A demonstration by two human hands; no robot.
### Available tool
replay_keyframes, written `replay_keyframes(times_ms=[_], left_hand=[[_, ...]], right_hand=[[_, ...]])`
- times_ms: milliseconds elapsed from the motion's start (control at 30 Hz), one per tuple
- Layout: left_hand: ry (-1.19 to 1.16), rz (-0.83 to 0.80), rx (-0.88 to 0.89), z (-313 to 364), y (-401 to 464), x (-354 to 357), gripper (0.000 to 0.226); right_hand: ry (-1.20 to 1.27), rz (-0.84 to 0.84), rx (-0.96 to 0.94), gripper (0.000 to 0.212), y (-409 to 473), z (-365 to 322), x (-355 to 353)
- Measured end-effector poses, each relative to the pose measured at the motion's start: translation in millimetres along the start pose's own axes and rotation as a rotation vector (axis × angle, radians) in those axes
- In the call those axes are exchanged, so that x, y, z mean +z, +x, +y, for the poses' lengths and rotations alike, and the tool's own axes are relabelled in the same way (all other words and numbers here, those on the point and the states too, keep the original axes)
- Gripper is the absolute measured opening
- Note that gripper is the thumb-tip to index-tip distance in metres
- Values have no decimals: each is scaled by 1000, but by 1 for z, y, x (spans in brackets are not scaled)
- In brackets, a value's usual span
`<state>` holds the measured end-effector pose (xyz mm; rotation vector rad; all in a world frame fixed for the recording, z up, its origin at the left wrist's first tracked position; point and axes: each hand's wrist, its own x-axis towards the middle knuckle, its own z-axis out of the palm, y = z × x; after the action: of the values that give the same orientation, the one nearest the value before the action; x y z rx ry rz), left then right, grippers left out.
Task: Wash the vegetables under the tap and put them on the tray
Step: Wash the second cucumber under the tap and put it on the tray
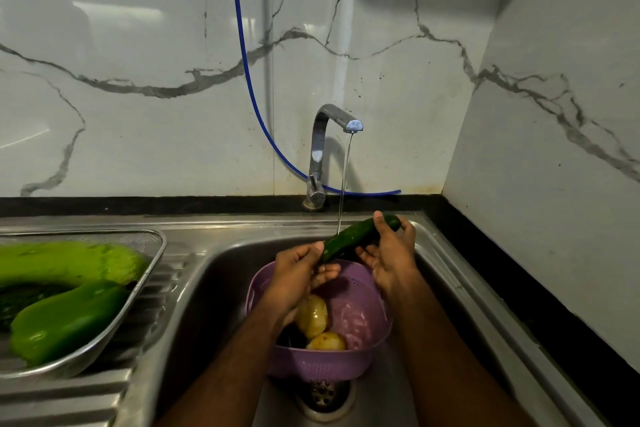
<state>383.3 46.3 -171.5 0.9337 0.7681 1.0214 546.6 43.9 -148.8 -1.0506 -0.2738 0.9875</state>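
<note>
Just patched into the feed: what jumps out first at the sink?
Both hands, left hand and right hand, hold a dark green cucumber under the chrome tap, whose water is running over the steel sink. Below them sits a purple perforated plastic basket with two yellowish potatoes. At left, bright green gourds fill a steel mesh tray.

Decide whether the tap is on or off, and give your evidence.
On. A thin stream of water falls from the tap onto the cucumber.
</note>
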Motion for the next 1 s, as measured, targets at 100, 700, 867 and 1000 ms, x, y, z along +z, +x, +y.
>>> replay_keyframes(times_ms=[100, 700, 867, 1000], left_hand=[[-204, 22, 0, 5, 2, 1, 23], [290, 88, 370, 15, 4, 3, 58], [417, 67, 426, 9, 11, 7, 60], [555, 63, 432, 1, 17, 3, 60]], right_hand=[[29, 39, 9, 47, 2, -1, -2], [-772, -560, 175, 43, -27, 18, 1], [-563, -531, 82, 43, -28, 25, 5], [-564, -592, 67, 53, -28, 35, 10]])
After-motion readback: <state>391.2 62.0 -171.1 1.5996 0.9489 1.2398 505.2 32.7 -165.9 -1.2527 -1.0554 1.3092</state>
